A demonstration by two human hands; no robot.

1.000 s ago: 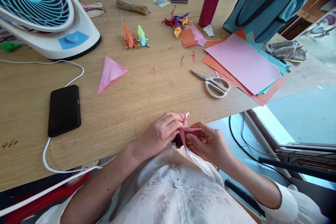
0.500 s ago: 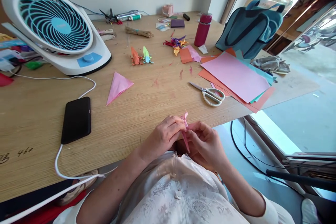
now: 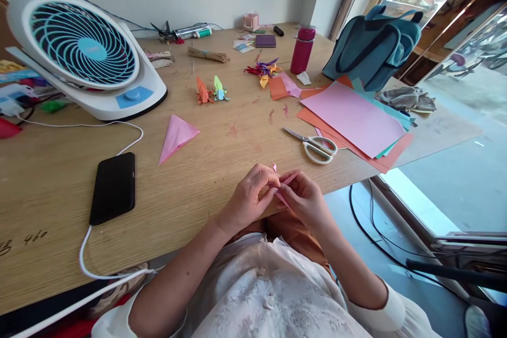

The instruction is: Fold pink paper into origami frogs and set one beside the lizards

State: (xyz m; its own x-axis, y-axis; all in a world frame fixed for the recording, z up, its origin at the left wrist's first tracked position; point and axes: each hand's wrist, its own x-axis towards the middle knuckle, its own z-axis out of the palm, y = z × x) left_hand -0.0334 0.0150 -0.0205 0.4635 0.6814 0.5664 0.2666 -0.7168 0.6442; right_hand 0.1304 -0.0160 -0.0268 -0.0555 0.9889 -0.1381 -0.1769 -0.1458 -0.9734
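Both hands meet at the table's front edge around a small pink folded paper piece [image 3: 282,199]. My left hand [image 3: 253,193] pinches it from the left, with a little pink tip showing above the fingers. My right hand [image 3: 306,198] grips it from the right, thumb and forefinger close to the left fingertips. One narrow strip of the paper slants up to the right and another points down; the rest is hidden by the fingers. A pink folded triangle [image 3: 177,138] lies to the left, and white-handled scissors [image 3: 319,149] lie beyond my right hand.
An orange paper figure [image 3: 203,92] and a green one [image 3: 219,89] stand mid-table. Coloured sheets [image 3: 356,116], a red bottle [image 3: 303,50] and a blue bag [image 3: 372,50] sit at the right. At the left are a fan [image 3: 91,53] and a cabled phone [image 3: 113,188].
My hands have shifted slightly up and turned the pink paper. The strip that hung down is now mostly covered, and another strip slants up to the right. The view has tilted slightly.
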